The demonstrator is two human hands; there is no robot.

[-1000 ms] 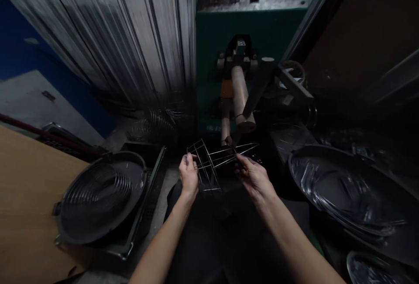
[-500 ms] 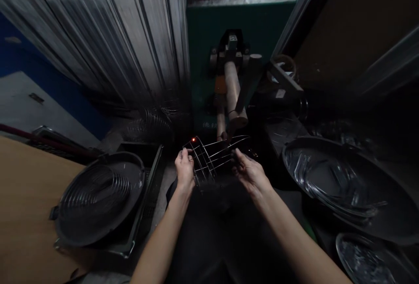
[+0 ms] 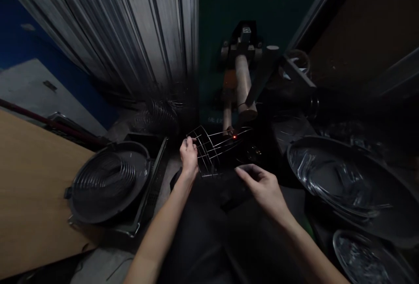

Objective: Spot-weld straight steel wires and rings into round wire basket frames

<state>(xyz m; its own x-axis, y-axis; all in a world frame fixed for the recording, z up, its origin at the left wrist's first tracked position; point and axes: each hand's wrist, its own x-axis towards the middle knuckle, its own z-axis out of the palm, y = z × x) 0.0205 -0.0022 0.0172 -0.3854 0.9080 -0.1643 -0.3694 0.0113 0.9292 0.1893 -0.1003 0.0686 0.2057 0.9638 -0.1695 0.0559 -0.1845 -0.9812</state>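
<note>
My left hand (image 3: 189, 156) is closed on the left edge of a small wire frame (image 3: 212, 148) made of thin crossed rods. The frame's right side lies under the cylindrical electrode arm (image 3: 244, 85) of a green spot-welding machine (image 3: 258, 26), and a small red glow (image 3: 234, 136) shows where they meet. My right hand (image 3: 263, 186) hovers below and to the right of the frame, apart from it, fingers loosely curled with nothing visible in them.
A dark round basin of coiled wire rings (image 3: 108, 183) sits in a crate at the left, beside a wooden board (image 3: 32, 188). Dark basins with shiny wire pieces (image 3: 340, 179) stand at the right. Corrugated metal sheet (image 3: 114, 26) rises behind.
My right hand has let go of the wire frame and drawn back towards me. The red glow has shifted from the frame's left part to its right part under the electrode.
</note>
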